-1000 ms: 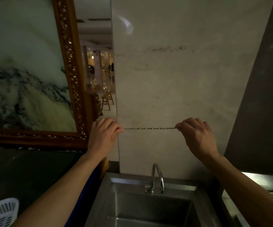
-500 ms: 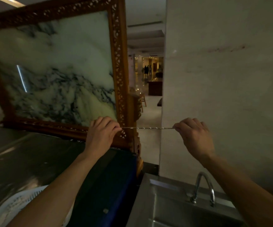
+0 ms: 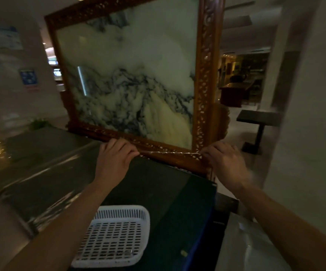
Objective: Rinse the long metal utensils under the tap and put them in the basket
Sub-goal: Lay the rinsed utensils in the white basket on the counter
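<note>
A thin twisted metal skewer [image 3: 170,152] is held level between my two hands, in front of a carved picture frame. My left hand [image 3: 115,161] pinches its left end and my right hand [image 3: 224,163] pinches its right end. A white slotted plastic basket [image 3: 146,222] sits on the dark counter below, between my forearms, under and slightly left of the skewer. It looks empty, though my left forearm hides its left side. The tap is out of view.
A large marble picture in a carved wooden frame [image 3: 205,94] stands at the back of the dark counter [image 3: 168,192]. The edge of the steel sink unit [image 3: 242,241] shows at the lower right. A pale wall [image 3: 312,114] rises on the right.
The view has swung left from the sink and tap to the counter. The basket has come fully into view below my hands. Both hands still hold the skewer level.
</note>
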Motion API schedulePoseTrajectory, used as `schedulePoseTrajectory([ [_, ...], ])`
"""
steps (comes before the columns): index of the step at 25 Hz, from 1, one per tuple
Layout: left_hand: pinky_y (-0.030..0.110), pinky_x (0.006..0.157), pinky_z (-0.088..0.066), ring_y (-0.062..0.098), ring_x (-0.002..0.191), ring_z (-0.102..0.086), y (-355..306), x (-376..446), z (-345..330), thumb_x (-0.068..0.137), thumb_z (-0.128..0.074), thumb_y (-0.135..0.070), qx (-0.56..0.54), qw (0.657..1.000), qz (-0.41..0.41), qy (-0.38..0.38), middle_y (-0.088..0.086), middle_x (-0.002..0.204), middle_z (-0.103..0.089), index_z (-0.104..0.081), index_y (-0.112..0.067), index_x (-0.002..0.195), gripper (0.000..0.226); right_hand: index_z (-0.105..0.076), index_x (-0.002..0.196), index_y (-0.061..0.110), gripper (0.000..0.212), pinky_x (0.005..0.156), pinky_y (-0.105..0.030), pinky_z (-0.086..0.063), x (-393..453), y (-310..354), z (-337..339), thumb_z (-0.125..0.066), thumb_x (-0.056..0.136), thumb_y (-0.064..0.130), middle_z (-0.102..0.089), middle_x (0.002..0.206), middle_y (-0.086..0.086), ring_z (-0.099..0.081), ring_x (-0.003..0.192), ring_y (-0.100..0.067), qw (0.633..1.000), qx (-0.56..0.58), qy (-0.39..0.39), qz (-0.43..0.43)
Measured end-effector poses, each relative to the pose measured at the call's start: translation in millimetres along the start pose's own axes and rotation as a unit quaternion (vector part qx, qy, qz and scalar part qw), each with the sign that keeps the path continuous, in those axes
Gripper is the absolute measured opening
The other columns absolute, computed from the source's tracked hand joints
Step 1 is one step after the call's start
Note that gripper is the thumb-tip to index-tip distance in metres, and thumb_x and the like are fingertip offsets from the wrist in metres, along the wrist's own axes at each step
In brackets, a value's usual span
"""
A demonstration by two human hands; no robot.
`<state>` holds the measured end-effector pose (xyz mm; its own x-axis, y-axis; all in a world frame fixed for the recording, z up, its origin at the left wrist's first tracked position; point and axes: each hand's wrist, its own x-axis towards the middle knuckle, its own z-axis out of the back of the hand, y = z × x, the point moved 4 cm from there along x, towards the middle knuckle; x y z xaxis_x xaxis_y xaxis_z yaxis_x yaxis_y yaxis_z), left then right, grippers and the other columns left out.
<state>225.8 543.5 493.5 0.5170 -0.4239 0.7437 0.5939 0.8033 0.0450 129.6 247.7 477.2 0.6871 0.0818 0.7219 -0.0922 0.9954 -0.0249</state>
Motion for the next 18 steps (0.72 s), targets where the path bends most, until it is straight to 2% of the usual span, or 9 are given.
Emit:
schedulePoseTrajectory([
  [4,0.038,0.081,-0.038,0.017,0.095,-0.049,84,-23,-8,0.092,-0.040,-0.041,0.037,0.996,0.050,0.070,-0.006,0.099,-0.058,-0.062,-0.029,0.094,0.025,-0.071,0.098,0.020,0.018,0.071,-0.036,-0.045,37,67,-64,-0.072,0.082,0.011,-0.066,0.096,-0.003,-0.062,0.085,-0.025,0.999,0.035,-0.008,0.023],
  [8,0.040,0.094,-0.034,0.020,0.110,-0.049,149,-50,-21,0.088,-0.055,-0.032,0.059,0.986,0.096,0.123,-0.003,0.110,-0.058,-0.062,-0.028,0.101,0.016,-0.072,0.096,0.022,0.014,0.074,-0.037,-0.045,65,116,-127,-0.070,0.085,0.014,-0.067,0.095,-0.001,-0.062,0.087,-0.025,0.997,0.072,0.016,0.037],
  [10,0.039,0.098,-0.031,0.019,0.112,-0.047,168,-62,-28,0.088,-0.053,-0.031,0.066,0.985,0.096,0.128,-0.002,0.113,-0.057,-0.061,-0.028,0.103,0.018,-0.072,0.096,0.022,0.016,0.073,-0.036,-0.044,69,132,-149,-0.072,0.083,0.013,-0.066,0.093,0.000,-0.062,0.085,-0.023,0.995,0.082,0.042,0.035],
  [12,0.039,0.095,-0.032,0.021,0.109,-0.049,192,-73,-40,0.090,-0.046,-0.031,0.044,0.983,0.131,0.120,0.000,0.109,-0.058,-0.063,-0.025,0.100,0.021,-0.072,0.098,0.022,0.018,0.074,-0.035,-0.044,72,152,-178,-0.072,0.083,0.012,-0.066,0.093,0.000,-0.062,0.083,-0.021,0.992,0.095,0.066,0.043],
  [16,0.038,0.084,-0.034,0.025,0.100,-0.052,225,-104,-81,0.089,-0.056,-0.028,0.044,0.979,0.145,0.136,0.003,0.103,-0.061,-0.064,-0.023,0.095,0.011,-0.070,0.103,0.023,0.020,0.081,-0.036,-0.048,63,176,-230,-0.068,0.085,0.014,-0.066,0.099,0.001,-0.062,0.090,-0.018,0.985,0.104,0.129,0.040],
  [18,0.040,0.085,-0.036,0.025,0.101,-0.053,241,-126,-107,0.087,-0.057,-0.030,0.033,0.973,0.160,0.162,0.003,0.104,-0.062,-0.064,-0.023,0.095,0.012,-0.069,0.105,0.024,0.020,0.083,-0.035,-0.047,48,186,-264,-0.066,0.086,0.016,-0.065,0.101,0.002,-0.061,0.092,-0.017,0.977,0.113,0.174,0.039],
])
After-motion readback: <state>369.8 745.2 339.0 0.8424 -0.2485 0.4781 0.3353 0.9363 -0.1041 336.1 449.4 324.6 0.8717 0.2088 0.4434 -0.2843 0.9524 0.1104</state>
